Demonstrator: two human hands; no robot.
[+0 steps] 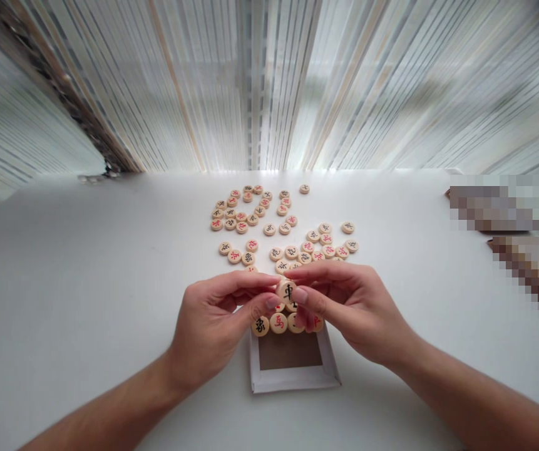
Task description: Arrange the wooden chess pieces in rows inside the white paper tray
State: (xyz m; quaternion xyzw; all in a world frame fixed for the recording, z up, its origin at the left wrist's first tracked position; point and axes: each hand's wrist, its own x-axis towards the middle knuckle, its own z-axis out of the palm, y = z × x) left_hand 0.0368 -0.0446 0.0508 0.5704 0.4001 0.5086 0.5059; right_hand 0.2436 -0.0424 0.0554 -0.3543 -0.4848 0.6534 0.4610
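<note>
While both hands meet low in the centre of the frame, I have the wooden xiangqi piece (287, 291) pinched on edge between the fingertips of my left hand (217, 326) and right hand (351, 310), about equally near each, over a row of pieces (278, 323) at the far edge of the white card tray (292, 379).

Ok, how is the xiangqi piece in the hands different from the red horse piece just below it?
The chariot piece has a black character, but the horse piece has a red one. The chariot piece is pinched up in the air between the left hand and the right hand, while the horse piece sits lower, untouched. Both are round, pale wooden discs.
</note>
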